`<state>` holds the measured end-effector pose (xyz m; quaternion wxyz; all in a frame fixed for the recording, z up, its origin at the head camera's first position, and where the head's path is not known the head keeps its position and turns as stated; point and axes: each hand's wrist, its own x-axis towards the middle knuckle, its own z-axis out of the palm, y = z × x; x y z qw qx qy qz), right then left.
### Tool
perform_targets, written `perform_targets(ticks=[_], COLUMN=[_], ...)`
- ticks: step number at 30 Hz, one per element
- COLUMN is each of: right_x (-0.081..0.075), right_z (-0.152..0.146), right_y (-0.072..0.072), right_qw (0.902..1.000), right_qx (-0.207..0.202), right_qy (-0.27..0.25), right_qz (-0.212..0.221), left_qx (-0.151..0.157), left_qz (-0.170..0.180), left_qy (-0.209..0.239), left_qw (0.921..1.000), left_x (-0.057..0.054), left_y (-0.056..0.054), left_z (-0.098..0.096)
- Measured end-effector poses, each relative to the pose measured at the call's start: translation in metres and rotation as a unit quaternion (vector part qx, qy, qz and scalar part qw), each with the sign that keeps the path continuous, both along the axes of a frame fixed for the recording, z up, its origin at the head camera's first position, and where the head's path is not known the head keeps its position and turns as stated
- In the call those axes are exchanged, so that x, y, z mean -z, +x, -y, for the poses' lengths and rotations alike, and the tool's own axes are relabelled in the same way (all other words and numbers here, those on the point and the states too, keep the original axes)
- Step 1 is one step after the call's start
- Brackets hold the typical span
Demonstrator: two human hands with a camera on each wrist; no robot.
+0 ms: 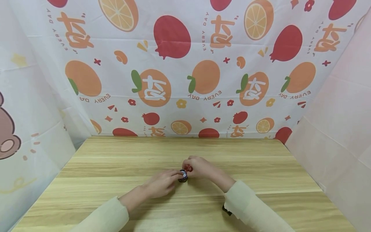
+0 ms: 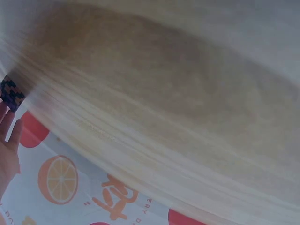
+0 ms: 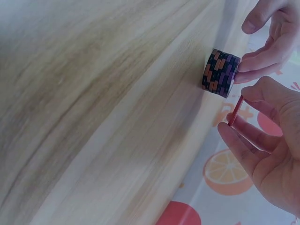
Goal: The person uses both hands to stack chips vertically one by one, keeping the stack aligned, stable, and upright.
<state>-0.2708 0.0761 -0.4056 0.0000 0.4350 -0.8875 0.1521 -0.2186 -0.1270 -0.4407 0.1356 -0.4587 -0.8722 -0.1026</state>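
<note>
A short stack of poker chips (image 1: 182, 180) stands on the wooden table, dark-edged with orange and purple blocks in the right wrist view (image 3: 216, 73). Fingertips of my left hand (image 1: 163, 183) rest on the top of this stack, fingers fairly straight and the thumb held away from it. Just above and beside the stack, my right hand (image 1: 199, 167) pinches a single red poker chip (image 3: 236, 111) by its edge between thumb and fingers. At the far left of the left wrist view, part of the stack (image 2: 11, 93) shows against the left fingertips.
The wood-grain table (image 1: 116, 167) reaches back to a white fruit-print cloth (image 1: 179, 77). Plain pale cloth (image 1: 342, 129) hangs on the right side, and a bear-print cloth (image 1: 34, 116) on the left. A small black object (image 1: 227, 210) shows at the right sleeve's edge.
</note>
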Motion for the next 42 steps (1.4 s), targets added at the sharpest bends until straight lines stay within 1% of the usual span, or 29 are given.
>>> perform_targets(ticks=[6,9,14,18,21,24,28,30,34,37,42], right_x=[0.001,0.001,0.0,0.001,0.001,0.002,0.004,0.004,0.004,0.005,0.006], right_z=[0.003,0.004,0.006,0.009,0.012,0.014,0.017,0.017,0.018,0.018,0.019], right_y=[0.0,0.001,0.002,0.003,0.004,0.005,0.007,0.008,0.01,0.01,0.012], right_qw=[0.9999,0.9999,0.9999,0.9998,0.9995,0.9991,0.9987,0.9985,0.9986,0.9988,0.9988], right_qx=[-0.004,-0.004,-0.003,0.002,0.01,0.016,0.021,0.025,0.025,0.021,0.018], right_qy=[0.009,0.015,0.016,0.02,0.028,0.038,0.046,0.048,0.047,0.043,0.038], right_qz=[-0.005,0.0,0.006,0.008,0.009,0.006,0.005,0.008,0.001,-0.009,-0.023], left_qx=[0.004,0.014,0.033,0.037,0.025,0.008,-0.011,-0.014,-0.026,-0.035,-0.038], left_qz=[-0.002,-0.005,-0.029,-0.06,-0.089,-0.1,-0.102,-0.11,-0.133,-0.137,-0.132], left_qy=[0.001,0.015,0.047,0.074,0.088,0.094,0.095,0.1,0.116,0.124,0.123], left_qw=[1.0,0.9998,0.9979,0.9948,0.9918,0.9904,0.9902,0.9888,0.9839,0.9822,0.9829], left_x=[0.0,0.0,-0.001,0.0,-0.001,-0.001,-0.002,-0.001,0.002,0.003,0.002], left_y=[0.001,0.0,-0.001,-0.002,-0.003,-0.003,-0.003,-0.003,-0.005,-0.006,-0.005], left_z=[0.0,0.0,0.001,0.002,0.002,0.002,0.002,0.003,0.004,0.004,0.004])
